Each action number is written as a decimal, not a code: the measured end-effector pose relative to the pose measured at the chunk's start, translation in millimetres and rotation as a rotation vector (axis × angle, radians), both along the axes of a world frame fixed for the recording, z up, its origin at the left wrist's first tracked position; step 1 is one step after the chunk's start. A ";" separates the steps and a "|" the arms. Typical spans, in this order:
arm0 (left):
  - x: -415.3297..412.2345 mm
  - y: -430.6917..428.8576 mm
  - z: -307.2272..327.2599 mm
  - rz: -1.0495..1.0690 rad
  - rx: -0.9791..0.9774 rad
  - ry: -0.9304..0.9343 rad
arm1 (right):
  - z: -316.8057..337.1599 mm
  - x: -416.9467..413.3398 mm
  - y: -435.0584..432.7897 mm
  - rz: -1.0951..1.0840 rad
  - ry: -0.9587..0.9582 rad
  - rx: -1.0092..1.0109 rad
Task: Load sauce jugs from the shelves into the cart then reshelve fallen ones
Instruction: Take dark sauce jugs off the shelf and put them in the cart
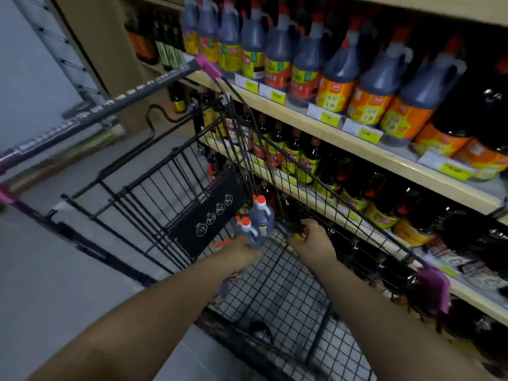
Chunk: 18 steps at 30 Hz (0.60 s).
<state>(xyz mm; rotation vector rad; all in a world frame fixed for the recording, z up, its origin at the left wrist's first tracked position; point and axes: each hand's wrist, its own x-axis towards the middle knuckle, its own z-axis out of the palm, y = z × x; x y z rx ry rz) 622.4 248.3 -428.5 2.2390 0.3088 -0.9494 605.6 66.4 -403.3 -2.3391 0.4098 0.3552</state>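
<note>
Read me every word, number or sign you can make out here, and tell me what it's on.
Nothing reads clearly enough to quote.
Jug labels: Chinese characters, blurred.
Yellow price tags: numbers too blurred.
Cart handle: repeated print, smeared.
Black cart panel: four round crossed-out pictograms, captions too small.

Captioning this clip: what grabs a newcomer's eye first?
Two bare forearms reach down into the black wire cart. The left hand is at the base of a cluster of dark sauce jugs with orange-red caps. The right hand is beside them, near the cart's shelf-side wall; both grips are too blurred to tell. At upper right, a long row of shelf jugs with yellow and orange labels fills the frame.
</note>
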 end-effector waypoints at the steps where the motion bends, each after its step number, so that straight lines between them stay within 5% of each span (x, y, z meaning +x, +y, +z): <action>1: 8.1 -4.7 -3.1 0.071 -0.048 0.042 | -10.3 9.4 -2.2 -0.004 0.011 0.010; 6: 50.9 -19.9 -60.9 0.477 -0.336 0.172 | -54.4 51.4 -8.6 -0.023 0.033 0.083; 9: 59.0 -29.1 -99.2 0.507 -0.725 0.297 | -75.9 69.3 -8.9 -0.005 0.049 0.106; 12: 61.6 -28.6 -98.7 0.818 -0.520 0.321 | -92.8 83.3 -4.8 0.022 0.069 0.114; 18: 78.9 -22.0 -101.3 1.045 -0.632 0.349 | -121.0 119.9 14.9 0.065 0.090 0.144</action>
